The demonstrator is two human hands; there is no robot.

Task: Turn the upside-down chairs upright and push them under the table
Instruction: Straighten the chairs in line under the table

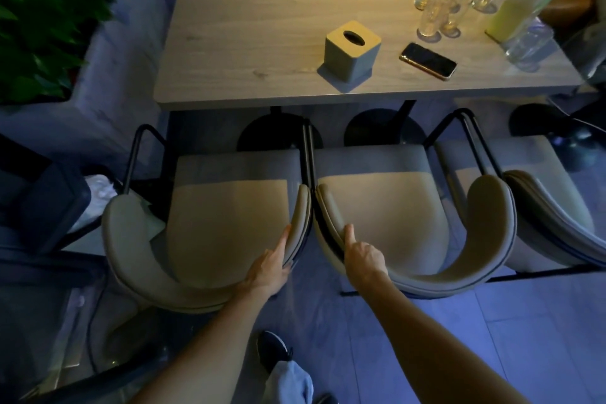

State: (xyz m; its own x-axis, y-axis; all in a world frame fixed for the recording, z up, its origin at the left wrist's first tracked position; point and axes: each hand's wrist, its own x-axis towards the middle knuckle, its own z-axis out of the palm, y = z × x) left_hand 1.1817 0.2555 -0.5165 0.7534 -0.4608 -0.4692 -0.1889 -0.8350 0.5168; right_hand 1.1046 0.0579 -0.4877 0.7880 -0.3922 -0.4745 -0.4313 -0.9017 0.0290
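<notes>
The worktop (249,29) has a matt, pale wood-grain surface; on it the phone (428,60) is glossy black and the glasses (439,15) clear. Before the worktop, the chairs (226,216) carry smooth matt beige upholstery on thin dark metal tubing.

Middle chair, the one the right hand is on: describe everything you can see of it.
The middle chair stands upright facing the table, its seat short of the table edge. It has a beige padded seat with a grey front band, a curved padded backrest wrapping into arms, and a thin black metal frame. The right hand grips its arm next to the left chair.
</notes>
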